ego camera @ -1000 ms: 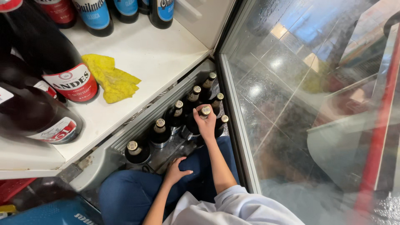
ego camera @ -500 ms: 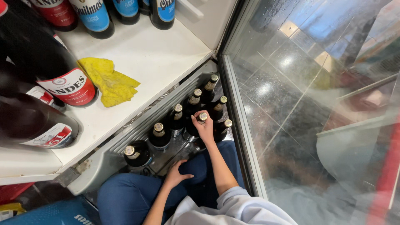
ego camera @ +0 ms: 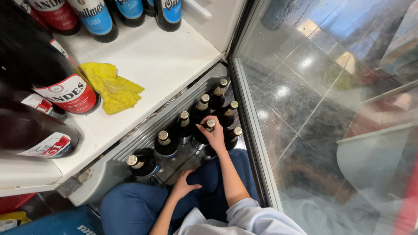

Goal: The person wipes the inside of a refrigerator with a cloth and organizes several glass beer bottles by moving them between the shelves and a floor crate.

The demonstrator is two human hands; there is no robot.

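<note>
Head view was aimed straight down into an open fridge. The right hand (ego camera: 214,135) was seen closed around the neck of a dark bottle (ego camera: 209,126) with a gold cap, standing upright on the bottom floor of the fridge, in the middle of a cluster. Other capped bottles (ego camera: 183,122) were lined up just beside it, toward the back and along the door side. The left hand (ego camera: 183,186) was laid flat and open on a blue-trousered knee (ego camera: 130,208), nothing held. One lone bottle (ego camera: 140,162) was noted at the near end of the row. Above, a white shelf (ego camera: 165,56) was loaded with tall bottles, and a yellow cloth (ego camera: 111,87) was left crumpled on it. The glass door (ego camera: 331,109) was swung open at the right.
</note>
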